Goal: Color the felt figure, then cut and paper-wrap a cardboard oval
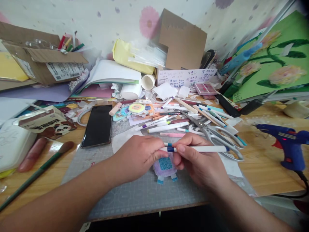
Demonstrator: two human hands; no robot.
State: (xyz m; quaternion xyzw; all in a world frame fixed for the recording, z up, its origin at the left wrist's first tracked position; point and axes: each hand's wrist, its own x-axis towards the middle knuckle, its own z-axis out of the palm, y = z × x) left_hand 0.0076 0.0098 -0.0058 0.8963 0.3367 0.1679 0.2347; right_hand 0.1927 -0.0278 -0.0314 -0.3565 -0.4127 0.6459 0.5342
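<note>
I should align both grips along the barrel: left hand point(140, 156) and right hand point(202, 162) fingers clamp the slim, blue-banded white marker point(207, 149).

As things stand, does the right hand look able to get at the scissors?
Probably yes: the scissors lie just beyond the right hand, largely uncovered. However, that hand is holding a white marker, which would likely need putting down first.
</note>
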